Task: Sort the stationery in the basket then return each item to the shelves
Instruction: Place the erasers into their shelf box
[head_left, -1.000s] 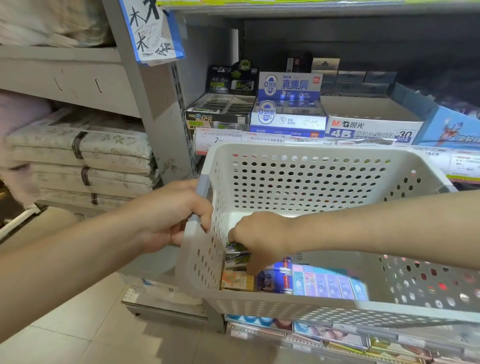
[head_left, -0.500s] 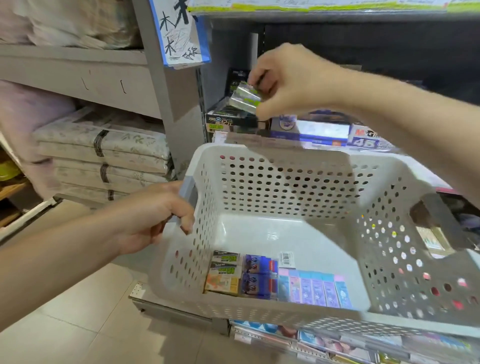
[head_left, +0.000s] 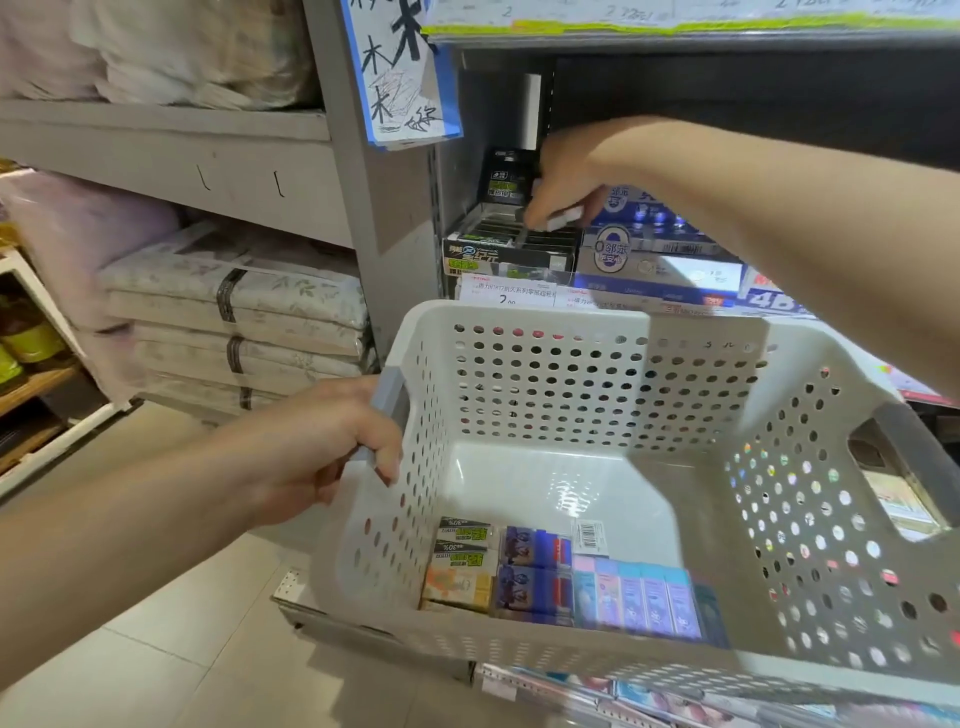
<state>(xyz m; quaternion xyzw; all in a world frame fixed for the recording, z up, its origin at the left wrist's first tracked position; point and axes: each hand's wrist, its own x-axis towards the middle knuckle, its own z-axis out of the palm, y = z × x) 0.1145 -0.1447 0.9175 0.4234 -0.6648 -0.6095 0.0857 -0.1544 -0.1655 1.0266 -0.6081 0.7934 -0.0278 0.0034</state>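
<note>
My left hand (head_left: 332, 447) grips the grey handle on the left side of a white perforated basket (head_left: 675, 400). Small eraser packs lie in a row along the basket's near wall: green-black ones (head_left: 465, 543), an orange one (head_left: 457, 587), dark blue ones (head_left: 532, 571) and several pastel ones (head_left: 636, 597). My right hand (head_left: 566, 182) reaches onto the shelf and pinches a small eraser pack (head_left: 563, 218) over the black-and-green display box (head_left: 511, 244). Most of that pack is hidden by my fingers.
Blue and white eraser boxes (head_left: 660, 254) stand right of the black box, with price labels (head_left: 506, 293) on the shelf edge. A grey upright post (head_left: 374, 171) separates this bay from folded bedding (head_left: 234, 312) on the left shelves. Packaged goods sit below the basket.
My right hand lifted a small pack out of the basket, carried it up and lowered it to the black display box on the shelf. The left hand kept holding the basket handle.
</note>
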